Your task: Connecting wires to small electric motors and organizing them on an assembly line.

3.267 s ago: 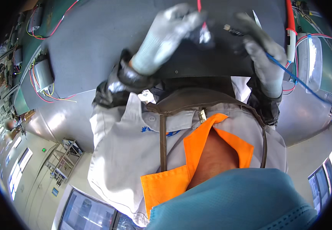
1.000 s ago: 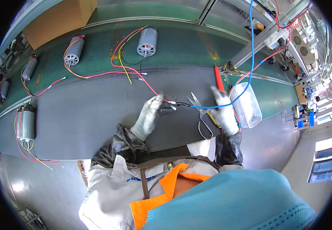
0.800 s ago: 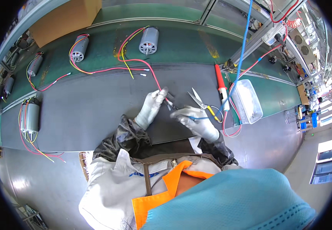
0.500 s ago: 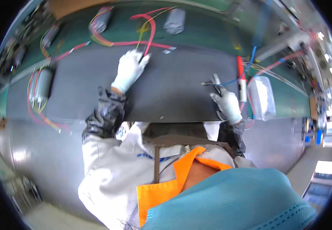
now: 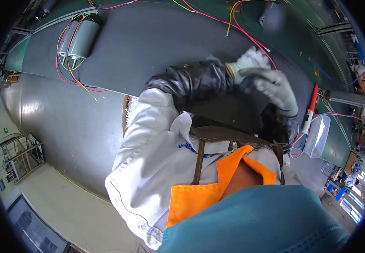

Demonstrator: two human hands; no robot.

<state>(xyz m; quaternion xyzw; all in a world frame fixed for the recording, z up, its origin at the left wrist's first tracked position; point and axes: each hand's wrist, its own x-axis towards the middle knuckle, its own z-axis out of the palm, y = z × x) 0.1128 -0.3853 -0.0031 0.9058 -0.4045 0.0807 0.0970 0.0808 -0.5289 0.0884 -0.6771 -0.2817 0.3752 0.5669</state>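
My left hand (image 5: 252, 61), in a white glove, reaches across to the right over the dark mat (image 5: 148, 36); its fingers are smeared by motion beside thin red wires (image 5: 256, 41). Just nearer and overlapping it in view is my gloved right hand (image 5: 279, 90), closed with curled fingers. A dark blurred shape at those fingers looks like the pliers (image 5: 248, 83); their jaws cannot be made out. Whether the left hand pinches a wire is hidden. Yellow wires (image 5: 232, 19) run with the red ones towards a blurred grey cylinder (image 5: 271, 17) at the far right.
Two grey cylinders (image 5: 84, 39) with red and yellow leads lie at the mat's left. To the right are a red-and-white stick-shaped tool (image 5: 311, 109) and a clear plastic tray (image 5: 318, 137). A metal rail (image 5: 347, 99) borders the bench there.
My view has swung to the right. My left hand has gone from the red wire at the far middle over to the right, beside my right hand, which has risen from the near edge.
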